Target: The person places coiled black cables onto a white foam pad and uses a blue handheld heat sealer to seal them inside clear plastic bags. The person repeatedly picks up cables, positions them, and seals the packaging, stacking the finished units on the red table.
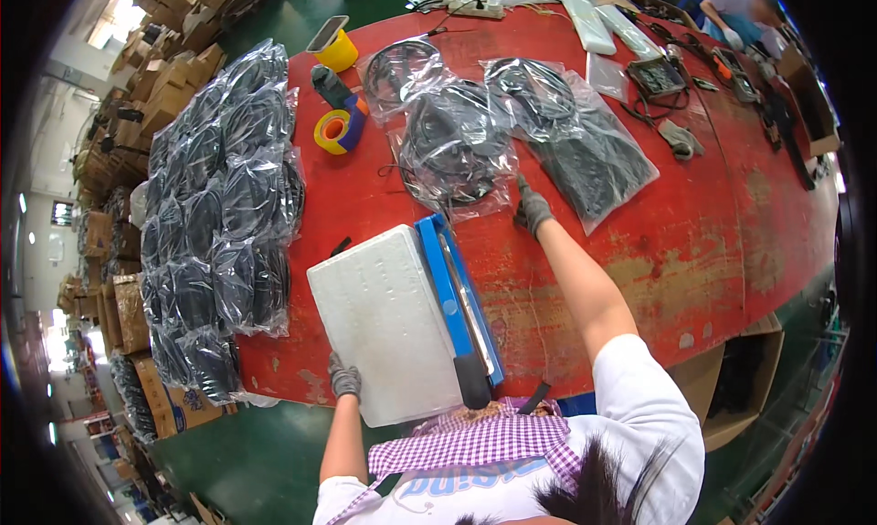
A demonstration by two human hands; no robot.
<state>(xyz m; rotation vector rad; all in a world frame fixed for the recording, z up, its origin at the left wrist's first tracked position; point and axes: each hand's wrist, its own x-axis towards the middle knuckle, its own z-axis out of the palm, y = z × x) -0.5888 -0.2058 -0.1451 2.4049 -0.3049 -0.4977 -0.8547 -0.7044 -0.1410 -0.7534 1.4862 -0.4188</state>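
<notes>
My left hand [344,380], in a grey glove, rests against the left edge of a white foam slab [384,328], its fingers apart. Along the slab's right side lies a blue heat sealer [452,301] with a black handle end. My right hand [533,210], gloved too, reaches forward with a finger stretched out and its fingers apart. It is beside the clear bags of coiled black cable [457,146]; whether it touches one I cannot tell. Right of these, another bagged cable [534,95] overlaps a stack of clear plastic bags [594,164].
Many bagged cables [224,205] are piled along the table's left side. A tape dispenser [340,127] and a yellow container [336,48] stand at the back left. A glove [681,139] and a metal box [656,77] lie at right. Another person [744,18] is at the far right.
</notes>
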